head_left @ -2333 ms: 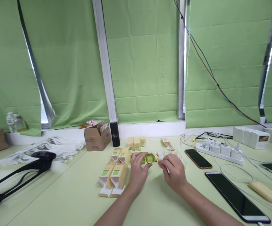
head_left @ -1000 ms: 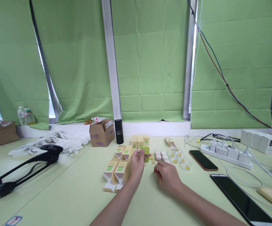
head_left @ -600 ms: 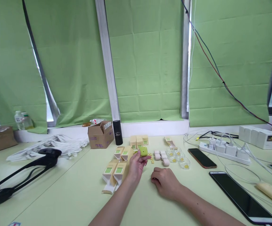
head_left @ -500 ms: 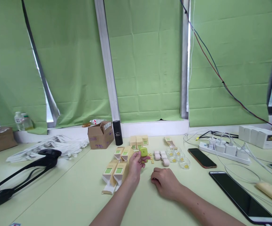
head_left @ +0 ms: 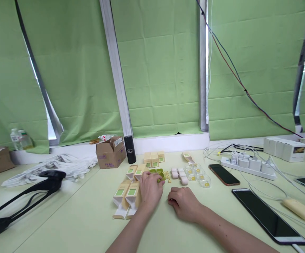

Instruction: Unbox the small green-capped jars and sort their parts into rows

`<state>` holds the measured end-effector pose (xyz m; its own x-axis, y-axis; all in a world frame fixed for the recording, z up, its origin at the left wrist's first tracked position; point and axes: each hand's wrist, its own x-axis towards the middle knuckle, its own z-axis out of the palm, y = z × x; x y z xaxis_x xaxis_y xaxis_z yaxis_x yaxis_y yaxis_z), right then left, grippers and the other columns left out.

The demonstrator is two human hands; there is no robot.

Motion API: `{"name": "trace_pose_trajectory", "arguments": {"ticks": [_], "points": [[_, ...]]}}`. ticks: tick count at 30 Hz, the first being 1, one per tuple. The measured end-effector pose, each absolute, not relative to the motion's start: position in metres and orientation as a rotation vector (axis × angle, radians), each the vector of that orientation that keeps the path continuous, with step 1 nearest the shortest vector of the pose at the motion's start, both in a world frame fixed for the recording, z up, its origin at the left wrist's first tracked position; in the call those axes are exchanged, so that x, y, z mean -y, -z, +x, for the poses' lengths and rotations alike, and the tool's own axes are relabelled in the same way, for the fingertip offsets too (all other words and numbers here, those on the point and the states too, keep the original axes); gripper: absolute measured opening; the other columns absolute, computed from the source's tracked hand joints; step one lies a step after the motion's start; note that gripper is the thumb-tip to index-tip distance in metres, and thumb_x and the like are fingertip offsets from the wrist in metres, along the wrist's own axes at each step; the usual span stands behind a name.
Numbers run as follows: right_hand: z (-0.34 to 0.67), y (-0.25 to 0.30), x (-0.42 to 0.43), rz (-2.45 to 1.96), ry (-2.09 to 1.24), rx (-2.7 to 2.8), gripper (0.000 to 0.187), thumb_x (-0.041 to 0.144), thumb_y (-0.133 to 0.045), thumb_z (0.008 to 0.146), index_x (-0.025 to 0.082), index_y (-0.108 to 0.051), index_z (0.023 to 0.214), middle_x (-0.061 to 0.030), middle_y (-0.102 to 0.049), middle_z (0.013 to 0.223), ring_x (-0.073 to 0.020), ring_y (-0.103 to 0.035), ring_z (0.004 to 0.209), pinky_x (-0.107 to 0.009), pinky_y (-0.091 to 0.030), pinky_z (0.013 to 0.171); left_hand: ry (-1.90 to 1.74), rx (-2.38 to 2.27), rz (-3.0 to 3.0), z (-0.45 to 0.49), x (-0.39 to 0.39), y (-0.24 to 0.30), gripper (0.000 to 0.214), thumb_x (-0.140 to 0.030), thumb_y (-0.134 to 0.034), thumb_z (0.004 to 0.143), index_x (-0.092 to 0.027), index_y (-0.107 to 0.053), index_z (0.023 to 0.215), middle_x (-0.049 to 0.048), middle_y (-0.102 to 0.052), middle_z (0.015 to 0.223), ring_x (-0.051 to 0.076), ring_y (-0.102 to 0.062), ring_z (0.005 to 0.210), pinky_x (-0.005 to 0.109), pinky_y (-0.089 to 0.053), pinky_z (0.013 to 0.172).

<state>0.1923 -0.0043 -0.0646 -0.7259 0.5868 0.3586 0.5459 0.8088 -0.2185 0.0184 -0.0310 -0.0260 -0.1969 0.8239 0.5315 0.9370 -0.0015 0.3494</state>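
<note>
My left hand (head_left: 151, 188) is low over the table, fingers closed around one of the small green rounded-square cases (head_left: 157, 171). Its fingertips and part of that case hide each other. Just left of it stand cream paper boxes (head_left: 131, 191) with green labels, the front ones with their flaps open. My right hand (head_left: 183, 204) rests on the table with fingers curled in; whatever is inside them is hidden. Beyond it lie pale pink rounded cases (head_left: 181, 174), tiny yellowish pieces (head_left: 168, 176) and clear plastic cups (head_left: 198, 174) with yellow centres.
More cream boxes (head_left: 154, 159) stand farther back, near a brown carton (head_left: 110, 153) and a black cylinder (head_left: 129, 149). Phones (head_left: 268, 214) and a power strip (head_left: 248, 165) with cables lie right. White cloths (head_left: 49, 168) and a black framed object (head_left: 28, 195) are left.
My left hand has lowered the green case from in the air to beside the other green ones, left of the yellowish pieces. My right hand stays in place. The view has shifted slightly.
</note>
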Motion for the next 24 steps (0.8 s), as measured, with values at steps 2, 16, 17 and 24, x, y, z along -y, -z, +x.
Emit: {"name": "trace_pose_trajectory", "arguments": {"ticks": [2, 16, 17, 24], "points": [[0.193, 0.064, 0.004, -0.857, -0.137, 2.588, 0.017, 0.017, -0.055, 0.09, 0.021, -0.071, 0.086, -0.0026, -0.072, 0.089, -0.015, -0.064, 0.075, -0.028, -0.027, 0.061, 0.9, 2.103, -1.854, 0.018, 0.031, 0.025, 0.01, -0.027, -0.071, 0.086, -0.027, -0.081, 0.085, 0.0053, -0.073, 0.115, 0.034, -0.045, 0.121, 0.046, -0.035, 0.102], [0.193, 0.057, 0.009, -0.893, -0.143, 2.618, 0.018, 0.015, -0.054, 0.089, 0.021, -0.072, 0.088, -0.0018, -0.073, 0.091, -0.0149, -0.065, 0.077, -0.027, -0.029, 0.062, 0.522, 2.166, -1.982, 0.015, 0.028, 0.029, 0.015, -0.025, -0.068, 0.085, -0.028, -0.083, 0.085, 0.0099, -0.067, 0.11, 0.033, -0.045, 0.113, 0.044, -0.033, 0.092], [0.192, 0.057, 0.01, -0.898, -0.147, 2.624, 0.018, 0.015, -0.054, 0.089, 0.021, -0.072, 0.088, -0.002, -0.073, 0.091, -0.015, -0.065, 0.078, -0.027, -0.029, 0.062, 0.523, 2.164, -1.99, 0.015, 0.027, 0.03, 0.015, -0.025, -0.068, 0.085, -0.028, -0.083, 0.086, 0.0097, -0.067, 0.111, 0.032, -0.045, 0.114, 0.043, -0.033, 0.092], [0.191, 0.056, 0.009, -0.897, -0.14, 2.613, 0.018, 0.017, -0.054, 0.091, 0.021, -0.071, 0.088, -0.0026, -0.074, 0.091, -0.0159, -0.065, 0.078, -0.028, -0.028, 0.062, 0.571, 2.1, -1.99, 0.011, 0.023, 0.041, 0.015, -0.022, -0.07, 0.083, -0.029, -0.083, 0.085, 0.0101, -0.069, 0.106, 0.033, -0.047, 0.113, 0.043, -0.035, 0.091]]}}
